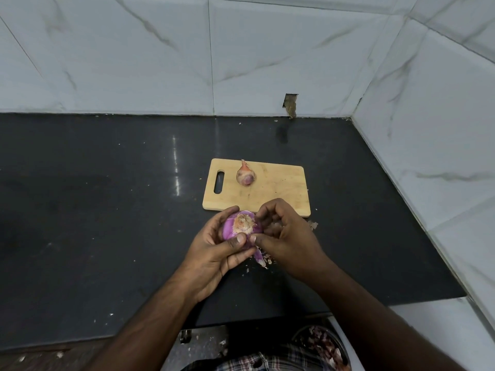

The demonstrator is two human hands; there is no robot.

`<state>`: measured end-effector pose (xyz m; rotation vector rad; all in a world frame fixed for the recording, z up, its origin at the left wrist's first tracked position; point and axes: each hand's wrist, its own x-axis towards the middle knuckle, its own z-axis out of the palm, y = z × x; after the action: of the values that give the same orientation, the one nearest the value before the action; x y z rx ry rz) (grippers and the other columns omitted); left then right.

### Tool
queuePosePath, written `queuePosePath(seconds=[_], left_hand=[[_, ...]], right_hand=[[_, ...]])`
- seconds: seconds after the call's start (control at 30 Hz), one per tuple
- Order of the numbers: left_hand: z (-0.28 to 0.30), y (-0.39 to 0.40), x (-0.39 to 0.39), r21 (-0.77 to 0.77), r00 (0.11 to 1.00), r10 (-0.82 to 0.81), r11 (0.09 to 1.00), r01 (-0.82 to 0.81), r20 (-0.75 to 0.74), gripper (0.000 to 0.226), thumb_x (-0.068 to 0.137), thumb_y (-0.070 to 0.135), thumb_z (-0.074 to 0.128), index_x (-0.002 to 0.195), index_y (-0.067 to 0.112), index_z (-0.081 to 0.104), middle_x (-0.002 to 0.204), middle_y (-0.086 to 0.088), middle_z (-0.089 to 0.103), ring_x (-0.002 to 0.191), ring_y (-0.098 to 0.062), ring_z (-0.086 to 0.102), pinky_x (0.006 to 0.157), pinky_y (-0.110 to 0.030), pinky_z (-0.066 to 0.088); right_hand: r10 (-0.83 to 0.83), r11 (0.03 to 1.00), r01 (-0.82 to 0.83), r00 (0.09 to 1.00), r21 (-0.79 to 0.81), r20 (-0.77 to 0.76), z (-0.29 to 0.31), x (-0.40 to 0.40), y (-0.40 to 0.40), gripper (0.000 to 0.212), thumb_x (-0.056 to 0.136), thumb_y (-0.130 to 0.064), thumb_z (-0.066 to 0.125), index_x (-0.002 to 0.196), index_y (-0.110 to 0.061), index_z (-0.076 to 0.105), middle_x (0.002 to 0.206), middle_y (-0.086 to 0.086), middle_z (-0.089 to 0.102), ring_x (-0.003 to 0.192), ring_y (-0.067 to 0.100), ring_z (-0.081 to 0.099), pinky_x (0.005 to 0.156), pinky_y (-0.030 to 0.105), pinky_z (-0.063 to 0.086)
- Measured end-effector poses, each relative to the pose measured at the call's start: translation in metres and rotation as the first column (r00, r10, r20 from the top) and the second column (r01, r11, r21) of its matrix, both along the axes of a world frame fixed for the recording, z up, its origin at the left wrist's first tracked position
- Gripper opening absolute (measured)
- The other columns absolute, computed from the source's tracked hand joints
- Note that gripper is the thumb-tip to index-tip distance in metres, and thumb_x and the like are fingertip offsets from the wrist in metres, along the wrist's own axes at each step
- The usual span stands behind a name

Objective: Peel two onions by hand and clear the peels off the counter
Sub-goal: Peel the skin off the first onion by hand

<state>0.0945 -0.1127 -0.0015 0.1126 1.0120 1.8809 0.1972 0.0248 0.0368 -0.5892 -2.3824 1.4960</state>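
Left hand [214,250] cups half-peeled onion [241,227] above tabletop [107,210]; right hand [281,231] pinches skin at its edge. Second onion [245,176] unpeeled on cutting board [281,188]. Risk: skin tears short, scraps [263,261] scatter wider.

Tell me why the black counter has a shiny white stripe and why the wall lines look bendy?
In the head view, the stripe on the dark stone counter is glare, probably from a light out of view; the bent seams of the white marble wall tiles come from the wide-angle lens; the purple onion in both hands looks sharp, though the picture is dimmer toward the left.
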Motion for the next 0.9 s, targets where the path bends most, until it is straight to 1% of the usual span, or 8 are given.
queuePosePath(seconds=[0.1, 0.23, 0.33, 0.47, 0.57, 0.63, 0.73, 0.9], left_hand=[[0.000, 0.000, -0.001, -0.003, 1.000, 0.005, 1.000, -0.005, -0.005, 0.061, 0.078, -0.009, 0.065, 0.135, 0.011, 0.055, 0.128, -0.019, 0.066, 0.108, -0.038, 0.068, 0.091, -0.051, 0.055], [0.001, 0.000, -0.004, -0.007, 1.000, -0.009, 1.000, 0.009, -0.018, 0.061, 0.079, -0.010, 0.065, 0.136, 0.011, 0.054, 0.130, -0.017, 0.066, 0.113, -0.040, 0.066, 0.092, -0.052, 0.055], [0.002, -0.001, -0.004, -0.015, 0.999, -0.021, 1.000, 0.021, -0.028, 0.062, 0.079, -0.010, 0.066, 0.136, 0.011, 0.055, 0.131, -0.017, 0.064, 0.111, -0.038, 0.067, 0.090, -0.050, 0.057], [0.003, -0.002, -0.006, -0.010, 1.000, 0.024, 1.000, -0.024, 0.013, 0.058, 0.078, -0.005, 0.065, 0.134, 0.011, 0.057, 0.130, -0.020, 0.064, 0.110, -0.042, 0.067, 0.089, -0.050, 0.057], [0.006, -0.004, -0.012, -0.012, 0.999, 0.035, 0.999, -0.035, 0.011, 0.058, 0.078, -0.004, 0.065, 0.134, 0.010, 0.058, 0.131, -0.020, 0.063, 0.107, -0.041, 0.069, 0.084, -0.047, 0.060], [0.007, -0.006, -0.013, -0.014, 1.000, 0.017, 1.000, -0.017, 0.008, 0.060, 0.077, -0.005, 0.065, 0.134, 0.010, 0.057, 0.132, -0.020, 0.062, 0.106, -0.041, 0.069, 0.080, -0.044, 0.062], [0.008, -0.006, -0.012, -0.014, 1.000, -0.012, 1.000, 0.012, 0.005, 0.061, 0.076, -0.006, 0.066, 0.134, 0.011, 0.057, 0.131, -0.020, 0.062, 0.103, -0.038, 0.070, 0.080, -0.043, 0.062], [0.006, -0.005, -0.010, -0.016, 1.000, -0.014, 1.000, 0.014, 0.003, 0.060, 0.076, -0.005, 0.067, 0.133, 0.011, 0.058, 0.131, -0.019, 0.064, 0.109, -0.042, 0.068, 0.085, -0.047, 0.060]], right_hand=[[-0.030, 0.999, 0.031, 0.999, 0.026, -0.038, 0.000, 0.001, -0.003, 0.035, 0.080, -0.006, 0.079, 0.095, -0.030, 0.059, 0.092, -0.009, 0.066, 0.088, 0.010, 0.067, 0.073, 0.026, 0.059], [-0.047, 0.996, 0.050, 0.998, 0.078, -0.040, 0.000, 0.000, -0.003, 0.032, 0.083, -0.005, 0.075, 0.091, -0.032, 0.059, 0.085, -0.010, 0.066, 0.078, 0.005, 0.063, 0.067, 0.021, 0.053], [-0.002, 0.995, 0.002, 1.000, 0.100, 0.003, 0.003, -0.002, 0.000, 0.031, 0.087, -0.002, 0.070, 0.092, -0.030, 0.058, 0.084, -0.011, 0.063, 0.078, 0.002, 0.059, 0.066, 0.019, 0.051], [0.096, 0.980, -0.107, 0.993, 0.167, 0.073, 0.000, 0.000, -0.001, 0.030, 0.091, -0.003, 0.064, 0.095, -0.031, 0.057, 0.092, -0.010, 0.062, 0.085, 0.005, 0.059, 0.070, 0.023, 0.052], [0.093, 0.987, -0.097, 0.995, 0.130, 0.034, -0.001, 0.004, 0.000, 0.028, 0.091, -0.002, 0.063, 0.095, -0.029, 0.058, 0.091, -0.010, 0.062, 0.083, 0.004, 0.061, 0.068, 0.018, 0.049], [0.027, 0.996, -0.025, 0.999, 0.087, -0.026, 0.000, 0.003, 0.003, 0.026, 0.090, -0.005, 0.068, 0.100, -0.028, 0.059, 0.096, -0.011, 0.064, 0.090, 0.004, 0.063, 0.074, 0.024, 0.055], [0.023, 0.998, -0.022, 0.999, 0.057, -0.030, 0.004, 0.000, 0.004, 0.028, 0.088, -0.011, 0.072, 0.107, -0.028, 0.061, 0.105, -0.012, 0.068, 0.102, 0.005, 0.066, 0.083, 0.032, 0.060], [0.017, 0.971, -0.005, 0.999, 0.238, -0.047, 0.001, -0.004, -0.004, 0.028, 0.088, -0.005, 0.070, 0.102, -0.028, 0.061, 0.096, -0.010, 0.068, 0.091, 0.004, 0.065, 0.078, 0.029, 0.058]])
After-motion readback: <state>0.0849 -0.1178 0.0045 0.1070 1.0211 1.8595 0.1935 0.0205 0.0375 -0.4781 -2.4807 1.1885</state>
